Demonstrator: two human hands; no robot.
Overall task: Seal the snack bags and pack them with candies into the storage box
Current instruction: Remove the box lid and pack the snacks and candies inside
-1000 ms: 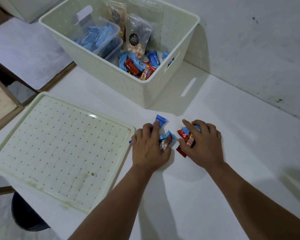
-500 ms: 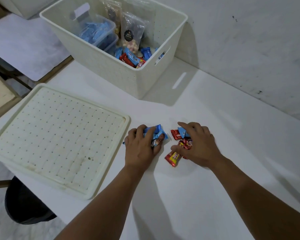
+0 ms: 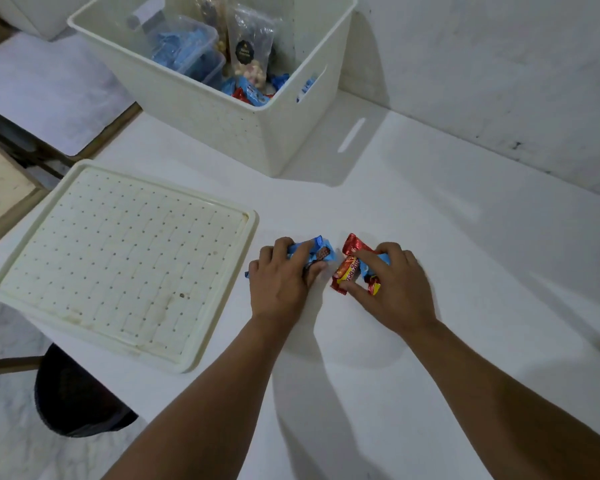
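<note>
Tabletop candies [image 3: 347,271] have bunched tighter under both hands' grip.

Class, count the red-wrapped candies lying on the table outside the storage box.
3 show: one by the right hand's fingertips, one under its fingers, one beneath the palm. Others may be hidden.

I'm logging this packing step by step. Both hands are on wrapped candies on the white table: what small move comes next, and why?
Probably lift both handfuls toward the open cream plastic storage box. The left hand grips blue-wrapped candies, the right hand grips red and yellow wrapped candies, and no loose ones show on the table.
</note>
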